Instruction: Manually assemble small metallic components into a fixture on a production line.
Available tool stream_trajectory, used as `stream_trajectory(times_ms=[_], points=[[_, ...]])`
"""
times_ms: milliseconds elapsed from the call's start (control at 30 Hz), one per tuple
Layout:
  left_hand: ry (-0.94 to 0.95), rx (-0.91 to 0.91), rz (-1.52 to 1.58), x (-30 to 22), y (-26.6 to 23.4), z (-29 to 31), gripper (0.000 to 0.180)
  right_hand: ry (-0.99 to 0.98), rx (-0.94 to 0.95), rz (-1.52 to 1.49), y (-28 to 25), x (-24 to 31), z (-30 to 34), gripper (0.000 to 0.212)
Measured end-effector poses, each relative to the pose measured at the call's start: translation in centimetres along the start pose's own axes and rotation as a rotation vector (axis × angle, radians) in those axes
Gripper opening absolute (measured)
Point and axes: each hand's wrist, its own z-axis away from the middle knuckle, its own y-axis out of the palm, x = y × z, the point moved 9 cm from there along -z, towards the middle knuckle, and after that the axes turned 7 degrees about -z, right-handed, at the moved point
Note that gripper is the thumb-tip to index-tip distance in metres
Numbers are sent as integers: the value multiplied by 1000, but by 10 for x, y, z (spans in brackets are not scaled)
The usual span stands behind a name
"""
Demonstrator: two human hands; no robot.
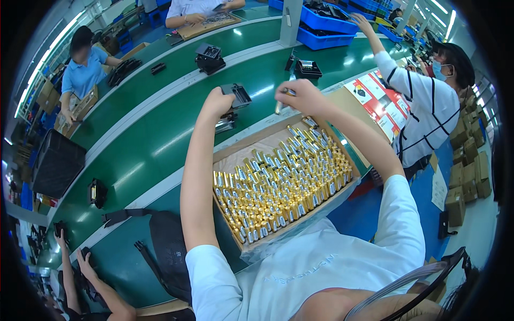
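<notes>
My left hand [217, 102] is closed round the edge of a black plastic battery case [241, 95], held over the green belt with its slotted side up. Just to the right, my right hand [306, 97] grips gold-and-white batteries [279, 106], with one end poking out between the fingers. Below both hands a shallow cardboard box [238, 155] rests in front of me. Rows of gold cylindrical batteries [284, 187] stand and lean in it, and its far left corner shows bare lining. Another black case [226, 124] lies under my left hand, partly covered by it.
Black cases [210, 59] sit along the green conveyor [155, 128]. A black bag [168, 251] lies to my left. Blue bins [325, 38] stand at the far side. A co-worker in a striped top [428, 115] reaches across on my right; other people work opposite and at left.
</notes>
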Motion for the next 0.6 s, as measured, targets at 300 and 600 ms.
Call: stream_trajectory(times_ms=[300, 600], points=[[14, 103, 808, 25, -10, 44, 38, -532, -56, 185, 73, 69, -106, 20], [-84, -44, 1191, 51, -26, 40, 36, -126, 106, -81, 99, 60, -123, 20]])
